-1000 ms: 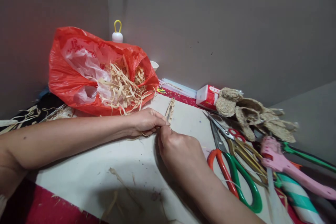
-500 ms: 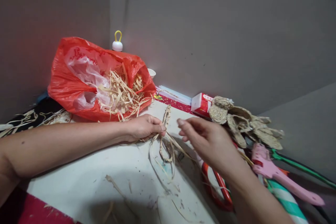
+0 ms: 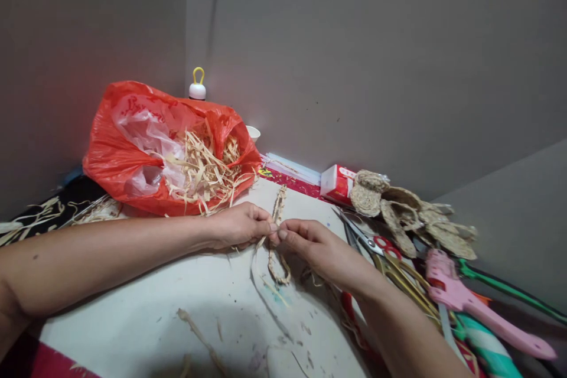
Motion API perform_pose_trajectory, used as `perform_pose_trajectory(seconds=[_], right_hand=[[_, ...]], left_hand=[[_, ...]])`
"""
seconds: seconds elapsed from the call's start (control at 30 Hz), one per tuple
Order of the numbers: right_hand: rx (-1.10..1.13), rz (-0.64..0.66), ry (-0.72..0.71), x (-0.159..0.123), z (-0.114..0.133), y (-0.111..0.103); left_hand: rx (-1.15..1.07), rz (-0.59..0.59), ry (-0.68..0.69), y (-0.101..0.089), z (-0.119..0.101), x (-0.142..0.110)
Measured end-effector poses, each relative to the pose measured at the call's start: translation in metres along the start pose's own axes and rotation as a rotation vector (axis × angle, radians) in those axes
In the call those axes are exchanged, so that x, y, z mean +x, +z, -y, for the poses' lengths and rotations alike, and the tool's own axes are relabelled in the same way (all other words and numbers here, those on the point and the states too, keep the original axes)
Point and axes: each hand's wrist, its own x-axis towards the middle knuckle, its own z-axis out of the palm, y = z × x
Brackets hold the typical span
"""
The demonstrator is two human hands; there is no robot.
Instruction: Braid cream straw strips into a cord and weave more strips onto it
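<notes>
My left hand [image 3: 241, 225] is closed in a pinch on a narrow braid [image 3: 279, 204] of pale straw. The braid's finished-looking plait stands up beyond the fingertips, and a curved loop [image 3: 280, 279] hangs below them. My right hand [image 3: 316, 242] pinches at the same spot, its fingertips nearly touching the left ones. Between them a straw strand seems to be held, mostly covered by the fingers. Loose straw strands trail down onto the white tabletop [image 3: 177, 301].
A red plastic bag [image 3: 119, 142] full of straw strips lies at the back left. On the right are scissors [image 3: 361, 233], a pink glue gun [image 3: 473, 301], a red-and-white box [image 3: 337, 183] and several woven straw pieces [image 3: 398, 207]. Grey walls rise behind.
My right hand has moved left to the braid and closed its fingertips beside my left hand's. The scissors on the right have come into sight. My left hand keeps its pinch.
</notes>
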Motion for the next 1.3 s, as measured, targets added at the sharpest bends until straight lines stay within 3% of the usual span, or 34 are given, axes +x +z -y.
perform_pose_trajectory(seconds=[0.13,0.4,0.63,0.73,0.87,0.93,1.13,1.3], right_hand=[[0.082,0.012,0.009,0.0,0.002,-0.002],[0.4,0.097,0.127,0.006,-0.009,0.0],[0.458,-0.022,0.181,0.01,-0.008,0.011],[0.409,-0.092,0.187,0.009,-0.005,0.015],[0.401,-0.149,0.18,0.01,-0.003,0.022],[0.472,-0.143,0.177,0.011,-0.003,0.026],[0.706,-0.104,0.19,0.011,-0.003,0.03],[0.644,-0.084,0.161,0.011,-0.002,0.032]], left_hand=[[0.025,0.088,0.017,-0.005,-0.003,0.001],[0.386,0.083,0.209,-0.011,-0.003,0.003],[0.537,0.016,0.223,-0.01,-0.009,-0.001],[0.473,-0.005,0.134,-0.007,-0.011,-0.003],[0.111,-0.071,-0.111,0.008,-0.011,-0.007],[-0.007,-0.095,-0.155,0.017,-0.009,-0.009],[0.045,-0.162,-0.064,0.028,0.001,-0.012],[0.28,-0.248,0.081,0.028,0.015,-0.01]])
